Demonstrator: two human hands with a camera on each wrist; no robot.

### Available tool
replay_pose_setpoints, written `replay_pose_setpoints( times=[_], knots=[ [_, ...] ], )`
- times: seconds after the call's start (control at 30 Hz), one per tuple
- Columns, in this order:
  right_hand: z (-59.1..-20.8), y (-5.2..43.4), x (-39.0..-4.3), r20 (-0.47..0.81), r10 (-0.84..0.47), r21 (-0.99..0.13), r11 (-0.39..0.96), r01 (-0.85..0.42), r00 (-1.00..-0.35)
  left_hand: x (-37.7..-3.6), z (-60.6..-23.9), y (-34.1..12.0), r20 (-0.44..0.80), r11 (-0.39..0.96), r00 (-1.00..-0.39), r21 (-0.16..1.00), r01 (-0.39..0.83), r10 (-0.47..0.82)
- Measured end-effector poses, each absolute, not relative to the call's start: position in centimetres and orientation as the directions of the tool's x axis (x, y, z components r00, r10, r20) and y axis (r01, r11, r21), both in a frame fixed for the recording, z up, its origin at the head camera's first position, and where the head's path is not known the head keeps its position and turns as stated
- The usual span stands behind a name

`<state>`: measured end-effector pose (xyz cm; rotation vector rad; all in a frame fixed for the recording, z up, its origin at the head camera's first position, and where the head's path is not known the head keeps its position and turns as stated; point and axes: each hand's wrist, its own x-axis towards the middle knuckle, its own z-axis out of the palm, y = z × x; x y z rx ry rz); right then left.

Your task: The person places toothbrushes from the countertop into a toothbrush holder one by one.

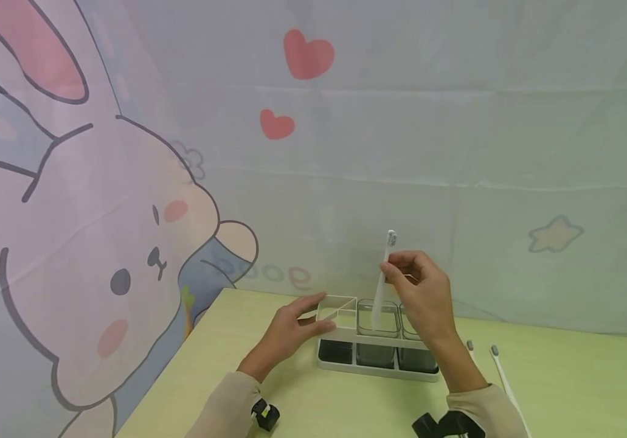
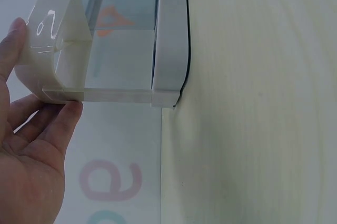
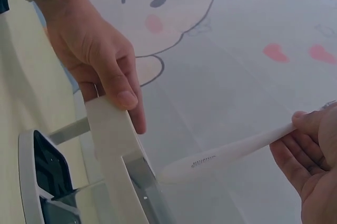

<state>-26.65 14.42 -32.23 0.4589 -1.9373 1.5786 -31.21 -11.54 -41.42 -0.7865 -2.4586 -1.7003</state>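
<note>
Risk, as judged: the pinch is high, so the long handle of the white toothbrush point(image 1: 379, 293) could swivel and knock the rim of the middle clear cup point(image 1: 391, 326). An uneven push from the left hand point(image 1: 291, 322) might skew or tip the rack point(image 1: 346, 334). Right hand point(image 1: 427, 292): thumb and fingers pinch the brush just below its head. Left: thumb and fingers grip the rack's left end. Brush is at the middle cup, near the table's point(image 1: 313, 401) back edge, right of the back left corner; cannot tell if its tip is inside. Brush slim, slightly tilted, bristles uppermost, small dark lettering on handle.
</note>
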Motion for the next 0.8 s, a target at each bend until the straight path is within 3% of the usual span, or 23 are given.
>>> replay_pose_setpoints(
  times=[0.8],
  knots=[
    [-32.2, 10.5, -28.0, 0.619, 0.055, -0.774, 0.208, -0.598, -0.783, -30.8, -41.3, -11.7, 0.324, 0.243, -0.863, 0.867, 0.435, 0.389]
  ],
)
